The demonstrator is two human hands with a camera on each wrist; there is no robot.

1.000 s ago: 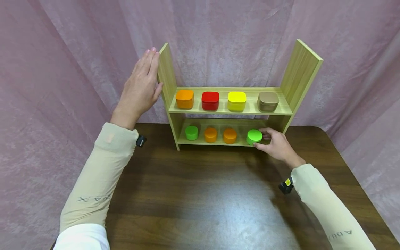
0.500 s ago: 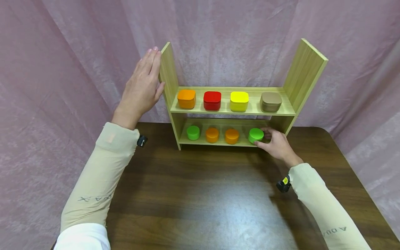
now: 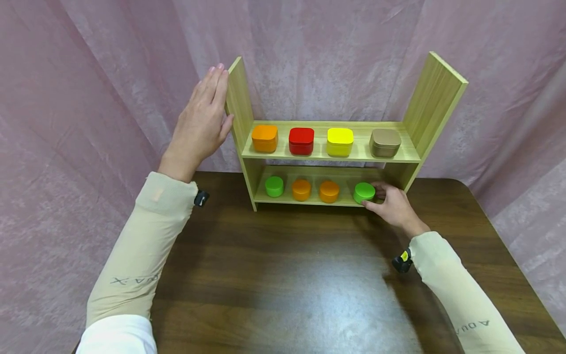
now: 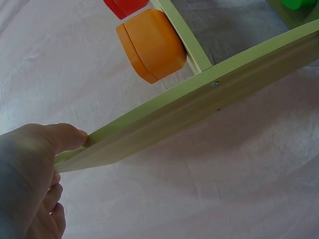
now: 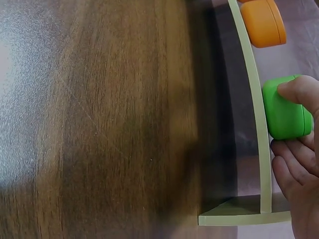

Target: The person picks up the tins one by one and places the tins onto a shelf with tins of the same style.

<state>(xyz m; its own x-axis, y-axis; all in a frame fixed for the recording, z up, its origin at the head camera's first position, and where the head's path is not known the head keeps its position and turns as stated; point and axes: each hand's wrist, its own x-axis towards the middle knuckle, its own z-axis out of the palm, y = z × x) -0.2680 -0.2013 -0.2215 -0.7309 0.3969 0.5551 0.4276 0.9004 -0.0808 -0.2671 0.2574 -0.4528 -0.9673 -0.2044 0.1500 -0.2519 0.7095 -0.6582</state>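
My right hand (image 3: 393, 206) is at the right end of the lower shelf, around a small green round lidded container (image 3: 364, 192). In the right wrist view the thumb (image 5: 299, 92) lies on the container's front, with the fingers at its side and partly hidden behind it. The container stands on the shelf board. My left hand (image 3: 199, 118) lies with straight fingers along the outer side of the left panel (image 3: 239, 98) of a light wooden shelf. Seen from the left wrist, its thumb (image 4: 70, 137) touches the panel's front edge.
On the lower shelf stand two orange round containers (image 3: 301, 190) and another green one (image 3: 274, 187). Above are square lidded containers: orange (image 3: 265, 138), red (image 3: 301, 141), yellow (image 3: 340, 142) and brown (image 3: 385, 143). The shelf sits on a dark wooden table (image 3: 283, 275) before a pink curtain (image 3: 327, 59).
The right hand has shifted the green container only slightly, mostly back onto the shelf. The whole scene has drifted a little to the right in view. The left hand stays on the panel.
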